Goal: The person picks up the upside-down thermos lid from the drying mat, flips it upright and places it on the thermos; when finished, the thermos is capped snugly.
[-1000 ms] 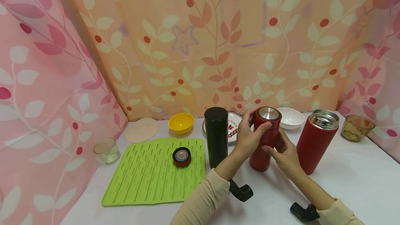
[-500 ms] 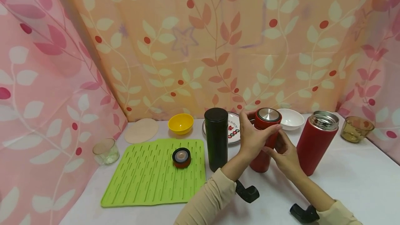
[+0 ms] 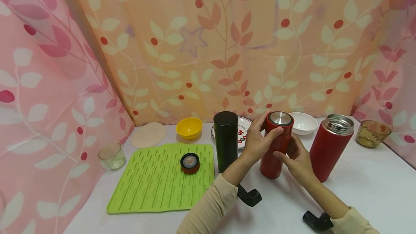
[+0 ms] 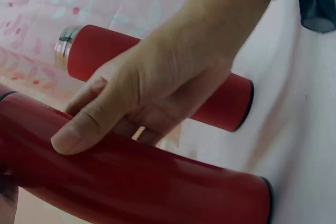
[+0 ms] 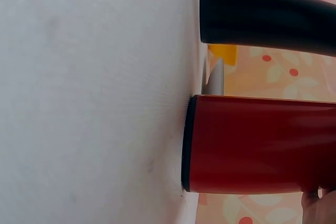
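Near the middle right in the head view stands an upright red thermos with a steel-topped lid. My left hand grips it at the top, fingers behind and thumb across the front just under the lid. Lower down, my right hand holds the body from the right side. The left wrist view shows the right thumb lying along the thermos. Its black-rimmed base meets the table in the right wrist view. To the right stands a larger red thermos, its steel mouth uncovered.
A black thermos stands left of my left hand. Further left, a small lid lies on a green mat. Behind are a yellow bowl, a patterned plate, a white bowl and glass cups at both sides.
My left hand swung right around the top of the thermos half a second ago and is now turned back left. The right hand and the thermos have stayed in place.
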The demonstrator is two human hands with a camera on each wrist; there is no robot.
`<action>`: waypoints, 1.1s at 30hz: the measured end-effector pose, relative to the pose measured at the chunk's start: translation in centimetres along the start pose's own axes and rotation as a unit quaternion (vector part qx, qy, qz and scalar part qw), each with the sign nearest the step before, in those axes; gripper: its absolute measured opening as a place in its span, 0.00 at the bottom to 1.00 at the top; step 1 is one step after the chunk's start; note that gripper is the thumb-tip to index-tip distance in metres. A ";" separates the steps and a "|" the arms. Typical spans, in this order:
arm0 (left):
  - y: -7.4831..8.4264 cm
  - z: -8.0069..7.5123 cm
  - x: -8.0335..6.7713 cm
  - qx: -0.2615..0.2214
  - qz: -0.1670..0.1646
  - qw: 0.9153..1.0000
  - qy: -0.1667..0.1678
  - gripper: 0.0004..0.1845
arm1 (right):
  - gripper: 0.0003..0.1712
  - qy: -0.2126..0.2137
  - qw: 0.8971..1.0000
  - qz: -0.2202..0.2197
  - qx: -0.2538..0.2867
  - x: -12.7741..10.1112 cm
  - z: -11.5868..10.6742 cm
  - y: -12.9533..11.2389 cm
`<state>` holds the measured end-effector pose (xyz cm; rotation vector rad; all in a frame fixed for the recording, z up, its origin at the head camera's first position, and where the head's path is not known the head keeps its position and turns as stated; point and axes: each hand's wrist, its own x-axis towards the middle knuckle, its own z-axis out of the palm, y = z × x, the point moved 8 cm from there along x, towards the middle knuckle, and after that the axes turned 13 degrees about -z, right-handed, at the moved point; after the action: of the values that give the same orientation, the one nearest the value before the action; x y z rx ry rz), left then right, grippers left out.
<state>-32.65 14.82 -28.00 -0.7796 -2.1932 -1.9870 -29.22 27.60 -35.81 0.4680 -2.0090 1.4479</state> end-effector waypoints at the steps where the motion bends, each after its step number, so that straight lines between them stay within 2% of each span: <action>1: -0.2 0.0 0.0 0.001 -0.010 1.000 -0.003 0.32 | 0.42 0.000 1.000 0.002 -0.002 0.0 0.0 0.0; 5: -0.4 0.1 0.1 0.002 -0.040 0.999 0.015 0.34 | 0.44 -0.003 1.000 0.009 -0.017 -0.2 0.0 0.1; 9: -0.1 0.1 0.0 0.014 -0.037 0.997 0.060 0.37 | 0.44 -0.006 0.999 0.010 -0.030 -0.2 0.1 0.1; 13: -0.2 0.1 -0.2 -0.025 -0.044 0.996 0.075 0.37 | 0.44 -0.005 0.999 0.007 -0.037 -0.2 0.0 0.2; 16: -0.7 0.1 -0.1 -0.067 -0.053 0.994 0.073 0.35 | 0.43 -0.006 0.999 0.008 -0.039 -0.1 0.0 0.2; 20: -1.0 0.0 0.1 -0.089 -0.037 0.994 0.059 0.32 | 0.43 -0.007 0.999 0.010 -0.039 -0.2 -0.1 0.4; 25: -0.8 0.0 0.1 -0.087 -0.019 0.995 0.033 0.30 | 0.42 -0.001 0.999 0.006 -0.031 -0.1 -0.1 0.5; 33: -0.6 0.1 -0.1 -0.064 -0.021 0.998 0.019 0.30 | 0.42 0.005 1.000 -0.002 -0.022 -0.1 0.1 0.1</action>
<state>-32.74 14.83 -28.59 -0.7104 -2.0956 -2.1617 -29.26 27.59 -35.97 0.4457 -2.0274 1.3973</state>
